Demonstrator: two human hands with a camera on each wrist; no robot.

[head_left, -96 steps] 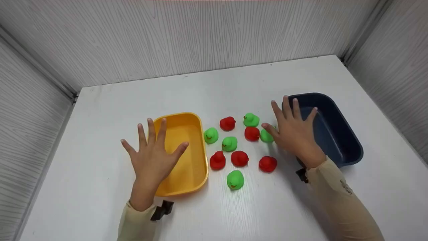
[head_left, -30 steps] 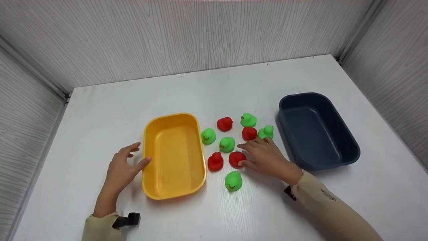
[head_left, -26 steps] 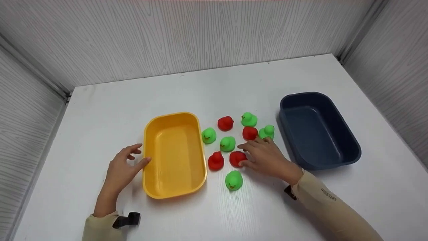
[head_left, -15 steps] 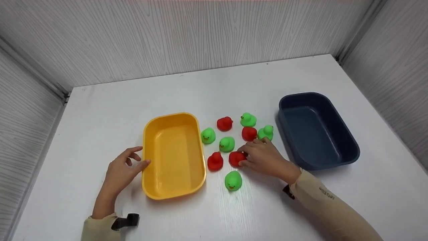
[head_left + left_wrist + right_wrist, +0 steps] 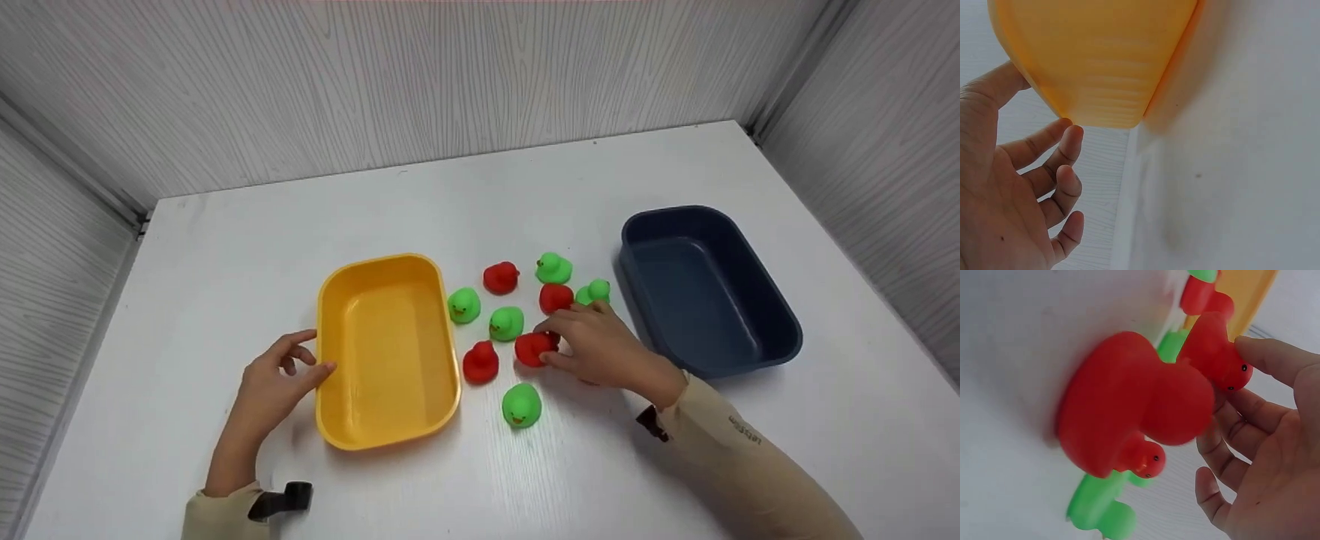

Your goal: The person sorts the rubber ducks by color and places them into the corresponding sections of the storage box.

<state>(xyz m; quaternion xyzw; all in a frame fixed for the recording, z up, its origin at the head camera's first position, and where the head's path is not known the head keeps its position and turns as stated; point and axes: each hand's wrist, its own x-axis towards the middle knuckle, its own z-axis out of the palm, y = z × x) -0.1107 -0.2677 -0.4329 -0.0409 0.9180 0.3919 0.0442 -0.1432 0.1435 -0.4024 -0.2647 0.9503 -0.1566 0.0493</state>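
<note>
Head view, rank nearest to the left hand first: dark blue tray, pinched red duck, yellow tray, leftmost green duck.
1. Yellow tray: left hand at its left rim.
2. Leftmost green duck: just right of that tray.
3. Red duck: farther right, pinched by the right hand.
4. Dark blue tray: far right.

Five red ducks [image 5: 531,350], five green ducks [image 5: 522,406] and two trays [image 5: 390,352]

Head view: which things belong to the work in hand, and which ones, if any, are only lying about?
Belong to the work, I judge:
red toy duck, pinched by the right hand
yellow tub, held at its rim by the left hand
probably the other red toy ducks, green toy ducks and navy tub nearby

Seemingly only surroundings:
white tabletop
wood-grain panel behind
</note>
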